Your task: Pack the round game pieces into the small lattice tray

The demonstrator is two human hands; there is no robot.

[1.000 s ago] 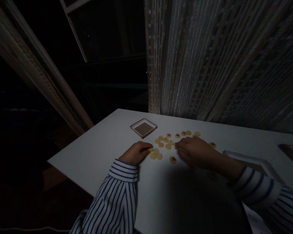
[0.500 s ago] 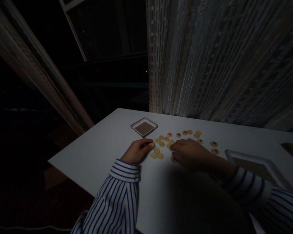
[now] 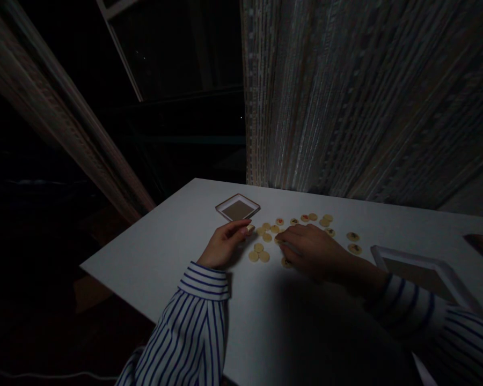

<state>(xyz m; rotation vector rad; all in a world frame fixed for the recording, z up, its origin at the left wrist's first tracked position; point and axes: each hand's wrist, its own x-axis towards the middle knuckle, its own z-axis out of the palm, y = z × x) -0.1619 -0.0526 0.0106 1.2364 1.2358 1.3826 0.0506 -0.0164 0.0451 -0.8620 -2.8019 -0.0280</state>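
My left hand (image 3: 221, 245) pinches a round pale xiangqi piece (image 3: 250, 229) between thumb and fingertips, tilted just above the white table. To the right, my right hand (image 3: 312, 249) reaches in low with its fingers closed on another xiangqi piece (image 3: 279, 240) at the table; the fingers partly cover it. A tight group of three blank-side-up pieces (image 3: 258, 248) lies between the hands. Several more pieces lie beyond, some showing red marks, such as the red-marked piece (image 3: 279, 221), others dark marks, such as the dark-marked piece (image 3: 353, 236). One piece (image 3: 285, 262) is partly hidden under my right hand.
A shallow square box half (image 3: 219, 209) stands on the white table (image 3: 145, 257) behind my left hand. A larger pale-rimmed tray (image 3: 410, 254) lies at the right, near my right forearm. Strip curtains (image 3: 298, 107) hang behind the table's far edge. The room is dim.
My left hand has lifted slightly away from me and tilted its piece up, beside the box half. My right hand has shifted slightly left over the piece at its fingertips.
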